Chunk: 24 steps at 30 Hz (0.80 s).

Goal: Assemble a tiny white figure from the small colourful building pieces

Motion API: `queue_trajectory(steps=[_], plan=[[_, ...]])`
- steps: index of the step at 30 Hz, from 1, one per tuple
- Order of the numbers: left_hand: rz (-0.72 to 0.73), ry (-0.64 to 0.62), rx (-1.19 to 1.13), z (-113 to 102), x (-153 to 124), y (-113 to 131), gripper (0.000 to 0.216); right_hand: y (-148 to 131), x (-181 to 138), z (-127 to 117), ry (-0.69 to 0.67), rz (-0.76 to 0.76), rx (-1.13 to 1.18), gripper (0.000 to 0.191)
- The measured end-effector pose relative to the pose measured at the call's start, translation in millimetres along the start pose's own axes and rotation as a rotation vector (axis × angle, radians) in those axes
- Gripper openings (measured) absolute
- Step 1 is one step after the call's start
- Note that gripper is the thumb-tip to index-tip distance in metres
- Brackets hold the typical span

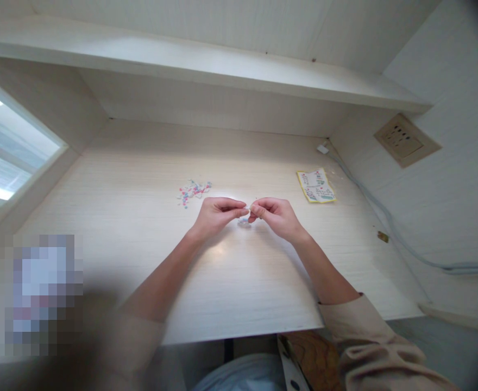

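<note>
A pale wood-grain desk point(141, 233) sits in a white alcove, with a shelf point(182, 60) running across above it, a window point(6, 157) in the left wall and a beige socket plate point(406, 140) in the right wall. Both of the person's hands meet over the middle of the desk, roughly halfway between its far and near edges. The left hand point(217, 214) and the right hand point(275, 215) each have thumb and forefinger pinched together, tip to tip with the other hand, clamped on a tiny pale piece point(249, 209). It is whitish and barely shows between the fingertips, too small to tell its shape. Just under the fingertips a small clear blob point(244, 222) lies on the desk, faintly glossy. A loose scatter of beads point(194, 190) in pink, blue and white lies just beyond the left hand, toward the far edge. Near the far right corner lies a card point(316, 185) with a yellow border and small print. A grey cable point(385, 217) runs along the right edge, and a small brown bit point(383, 236) lies close to that edge. Beige sleeves point(369, 336) cover the forearms near the near edge
</note>
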<state>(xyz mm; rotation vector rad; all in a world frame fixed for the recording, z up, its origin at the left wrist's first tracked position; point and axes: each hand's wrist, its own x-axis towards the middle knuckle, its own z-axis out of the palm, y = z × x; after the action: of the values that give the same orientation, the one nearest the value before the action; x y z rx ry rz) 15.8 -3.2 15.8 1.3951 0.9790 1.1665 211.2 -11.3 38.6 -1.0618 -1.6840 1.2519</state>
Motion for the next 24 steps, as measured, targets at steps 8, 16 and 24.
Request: queue_trajectory(steps=[8,16,24], plan=[[-0.002,-0.002,0.007,-0.6,0.0,-0.5,0.026,-2.0,-0.7,-0.7,-0.004,0.003,0.015,0.035],[-0.03,0.008,-0.04,1.0,-0.3,2.1,0.029,-2.3,-0.6,1.7,0.004,0.026,0.055,0.035],[-0.096,0.006,-0.145,3.1,-1.6,2.2,0.034,-2.0,-1.3,1.7,0.001,0.065,0.099,0.036]])
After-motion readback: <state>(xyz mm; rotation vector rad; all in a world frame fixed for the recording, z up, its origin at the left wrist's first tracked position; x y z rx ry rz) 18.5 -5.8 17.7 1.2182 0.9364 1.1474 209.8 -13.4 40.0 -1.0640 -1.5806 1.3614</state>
